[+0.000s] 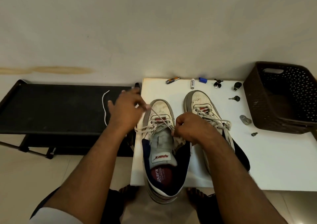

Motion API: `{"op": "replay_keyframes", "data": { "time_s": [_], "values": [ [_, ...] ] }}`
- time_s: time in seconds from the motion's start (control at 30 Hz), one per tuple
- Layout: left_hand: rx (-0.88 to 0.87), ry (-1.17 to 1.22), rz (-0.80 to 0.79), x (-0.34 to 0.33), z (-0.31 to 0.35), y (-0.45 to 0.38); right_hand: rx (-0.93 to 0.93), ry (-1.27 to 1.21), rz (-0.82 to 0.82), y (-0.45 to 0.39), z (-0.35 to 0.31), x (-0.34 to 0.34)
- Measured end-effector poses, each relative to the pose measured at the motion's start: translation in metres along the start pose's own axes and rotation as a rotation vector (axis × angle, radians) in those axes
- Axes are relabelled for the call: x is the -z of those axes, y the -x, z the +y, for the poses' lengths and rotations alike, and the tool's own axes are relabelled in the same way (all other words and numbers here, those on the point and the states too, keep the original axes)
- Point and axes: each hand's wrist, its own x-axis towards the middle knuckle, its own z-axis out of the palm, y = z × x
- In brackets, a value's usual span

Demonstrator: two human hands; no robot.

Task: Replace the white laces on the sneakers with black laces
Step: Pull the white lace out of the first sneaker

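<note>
1. Nearest, the left sneaker (161,148) is stood on the white bench (257,163), mostly unlaced.
2. Its white lace (158,116), limp and light, is pinched by the right hand (187,126) at the eyelets and by the left hand (127,111) farther along; it is best gripped near its stiff tip.
3. Beyond, the right sneaker (200,102) is seen fully laced.
</note>
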Motion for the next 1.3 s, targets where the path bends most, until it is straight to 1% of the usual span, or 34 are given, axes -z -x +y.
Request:
{"op": "replay_keyframes", "data": {
  "time_s": [0.07, 0.13, 0.17, 0.2, 0.23, 0.27, 0.3, 0.33, 0.37, 0.43, 0.47, 0.5, 0.53, 0.57, 0.6, 0.67, 0.73, 0.8, 0.87, 0.97, 1.0, 1.03, 1.1, 1.13, 1.2, 1.27, 1.3],
  "values": [
    [0.093, 0.183, 0.387, 0.015, -0.005, 0.001, 0.005, 0.014, 0.004, 0.000, 0.001, 0.001],
    [0.239, 0.297, 0.724, 0.032, -0.017, 0.000, 0.012, 0.050, -0.006, 0.001, 0.003, 0.001],
    [0.306, 0.343, 0.822, 0.040, -0.023, -0.002, 0.019, 0.084, -0.010, 0.001, 0.004, 0.000],
    [0.377, 0.347, 0.841, 0.046, -0.028, -0.005, 0.026, 0.115, -0.003, 0.002, 0.004, 0.000],
    [0.465, 0.270, 0.751, 0.049, -0.031, -0.007, 0.038, 0.139, 0.019, 0.004, 0.004, -0.001],
    [0.533, 0.116, 0.594, 0.047, -0.033, -0.007, 0.057, 0.148, 0.060, 0.005, 0.002, -0.002],
    [0.529, -0.031, 0.443, 0.041, -0.031, -0.005, 0.087, 0.148, 0.116, 0.006, 0.000, -0.002],
    [0.446, -0.131, 0.337, 0.034, -0.026, -0.002, 0.130, 0.143, 0.166, 0.006, -0.002, -0.003],
    [0.308, -0.144, 0.292, 0.027, -0.019, -0.001, 0.177, 0.138, 0.192, 0.004, -0.006, -0.004],
    [0.023, -0.091, 0.244, 0.016, -0.002, 0.002, 0.220, 0.147, 0.169, 0.002, -0.013, -0.009],
    [-0.068, -0.085, 0.202, 0.014, 0.006, 0.004, 0.215, 0.187, 0.155, 0.002, -0.015, -0.014],
    [-0.120, -0.051, 0.145, 0.013, 0.012, 0.005, 0.206, 0.242, 0.153, 0.001, -0.016, -0.019],
    [-0.128, 0.037, 0.061, 0.013, 0.017, 0.005, 0.199, 0.294, 0.166, 0.001, -0.016, -0.022],
    [-0.112, 0.145, -0.046, 0.014, 0.022, 0.008, 0.197, 0.332, 0.186, 0.001, -0.015, -0.025],
    [-0.094, 0.202, -0.162, 0.014, 0.026, 0.011, 0.203, 0.341, 0.204, 0.000, -0.016, -0.026],
    [-0.085, 0.129, -0.388, 0.011, 0.026, 0.016, 0.203, 0.259, 0.202, -0.002, -0.016, -0.025],
    [-0.057, 0.049, -0.515, 0.009, 0.020, 0.017, 0.177, 0.090, 0.180, -0.004, -0.015, -0.022],
    [0.001, 0.022, -0.564, 0.008, 0.017, 0.016, 0.136, -0.045, 0.180, -0.005, -0.014, -0.020],
    [0.046, 0.028, -0.566, 0.008, 0.016, 0.014, 0.103, -0.166, 0.201, -0.005, -0.013, -0.016],
    [0.092, 0.060, -0.562, 0.006, 0.016, 0.014, 0.051, -0.439, 0.240, -0.004, -0.007, -0.006],
    [0.110, 0.068, -0.556, 0.005, 0.016, 0.013, 0.055, -0.512, 0.267, -0.003, -0.003, -0.003],
    [0.127, 0.074, -0.545, 0.003, 0.014, 0.013, 0.083, -0.518, 0.306, -0.003, 0.000, -0.001],
    [0.128, 0.069, -0.531, 0.000, 0.012, 0.011, 0.162, -0.393, 0.395, -0.004, 0.003, 0.000],
    [0.121, 0.068, -0.532, 0.000, 0.012, 0.011, 0.202, -0.311, 0.402, -0.004, 0.001, -0.001],
    [0.097, 0.071, -0.535, -0.001, 0.013, 0.010, 0.245, -0.088, 0.315, -0.002, -0.004, -0.005],
    [0.084, 0.071, -0.537, 0.000, 0.012, 0.009, 0.200, 0.197, 0.220, 0.000, -0.011, -0.013],
    [0.080, 0.073, -0.536, 0.001, 0.012, 0.010, 0.179, 0.272, 0.200, 0.001, -0.014, -0.017]
  ]
}}
